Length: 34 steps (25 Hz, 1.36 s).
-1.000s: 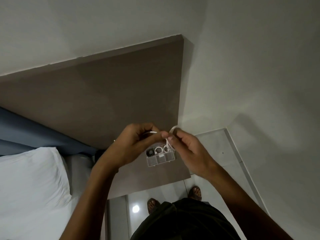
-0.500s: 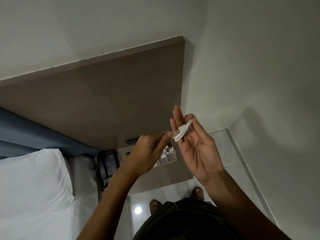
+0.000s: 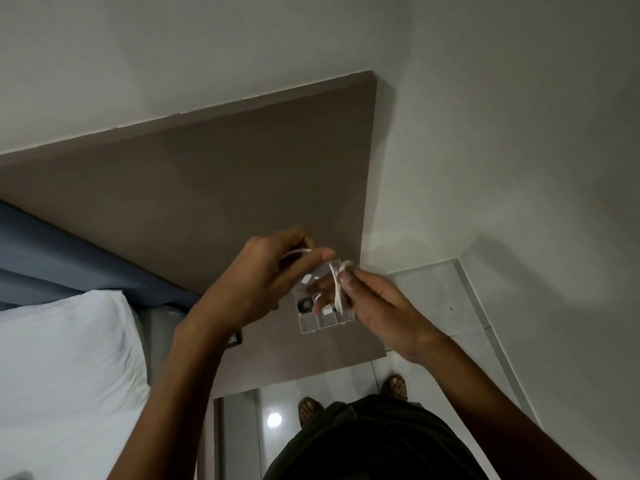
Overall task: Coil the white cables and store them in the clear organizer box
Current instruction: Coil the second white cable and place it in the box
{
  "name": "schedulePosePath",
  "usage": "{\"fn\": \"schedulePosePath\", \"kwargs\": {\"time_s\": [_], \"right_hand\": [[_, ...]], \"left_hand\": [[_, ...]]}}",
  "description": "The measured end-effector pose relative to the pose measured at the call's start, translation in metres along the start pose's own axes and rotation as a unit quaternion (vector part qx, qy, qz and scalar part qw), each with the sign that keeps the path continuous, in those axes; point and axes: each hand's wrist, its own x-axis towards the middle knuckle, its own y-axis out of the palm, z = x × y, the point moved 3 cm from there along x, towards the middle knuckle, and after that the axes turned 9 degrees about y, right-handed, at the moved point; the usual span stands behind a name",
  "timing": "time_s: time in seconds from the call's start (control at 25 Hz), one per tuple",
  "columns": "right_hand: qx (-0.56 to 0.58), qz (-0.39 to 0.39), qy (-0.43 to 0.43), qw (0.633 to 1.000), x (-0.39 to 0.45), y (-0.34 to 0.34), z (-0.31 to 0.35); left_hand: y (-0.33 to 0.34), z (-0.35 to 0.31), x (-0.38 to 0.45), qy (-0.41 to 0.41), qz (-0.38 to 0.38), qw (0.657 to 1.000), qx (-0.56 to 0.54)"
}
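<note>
Both forearms rise from the bottom of the frame and meet just above centre, over the brown table [image 3: 263,209]. The left hand [image 3: 256,282] is turned with its back toward the camera, wrist bent, its fingers [image 3: 311,259] curled and pinched shut on a strand of the white cable [image 3: 336,282] that arcs out past its knuckles. The right hand [image 3: 377,306] comes in from the lower right, palm turned inward, its fingers closed round a small bundle of loops of the same cable, which hangs as a narrow coil between thumb and forefinger. The two hands are almost touching, joined by the strand. Directly under them, in the middle of the frame, the clear organizer box [image 3: 323,322] lies flat on the table with its lid up; its near row of compartments shows below the hands, a dark round item sits in one far-left compartment, and the rest is partly hidden by fingers and cable. The box stands near the table's right edge, which runs up the frame beside the white wall [image 3: 502,150]; the table's near edge lies just below the box, with glossy floor [image 3: 311,386] beyond it. Bare tabletop spreads widely toward the upper left. A white pillow [image 3: 65,358] fills the lower left.
</note>
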Motion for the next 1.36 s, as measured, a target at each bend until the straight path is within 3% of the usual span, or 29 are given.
{"fn": "schedulePosePath", "kwargs": {"time_s": [0.08, 0.2, 0.28, 0.4, 0.52, 0.6, 0.92, 1.16, 1.36], "right_hand": [[0.140, 0.114, -0.004, 0.984, -0.009, 0.015, -0.002], [0.346, 0.202, -0.026, 0.916, -0.014, 0.032, 0.006], [0.442, 0.205, -0.032, 0.872, -0.016, 0.037, 0.014], [0.509, 0.157, -0.026, 0.846, -0.016, 0.036, 0.018], [0.506, 0.106, -0.026, 0.856, -0.013, 0.031, 0.016], [0.501, 0.092, -0.018, 0.861, -0.011, 0.026, 0.015], [0.491, 0.072, -0.009, 0.868, -0.004, 0.013, 0.011], [0.424, 0.013, 0.006, 0.906, -0.002, 0.004, -0.002], [0.408, -0.019, 0.025, 0.912, -0.001, 0.002, -0.010]], "left_hand": [[-0.005, 0.003, 0.007, 0.004, -0.018, 0.999, -0.035], [0.005, 0.012, 0.015, -0.010, -0.079, 0.987, -0.140], [0.019, 0.020, 0.013, -0.043, -0.136, 0.967, -0.213], [0.049, 0.031, -0.003, -0.138, -0.180, 0.915, -0.334], [0.079, 0.037, -0.019, -0.242, -0.183, 0.853, -0.424], [0.088, 0.035, -0.023, -0.269, -0.163, 0.832, -0.458], [0.086, 0.032, -0.031, -0.295, -0.096, 0.801, -0.512], [0.091, 0.038, -0.035, -0.322, -0.097, 0.768, -0.545], [0.098, 0.043, -0.038, -0.347, -0.112, 0.769, -0.526]]}}
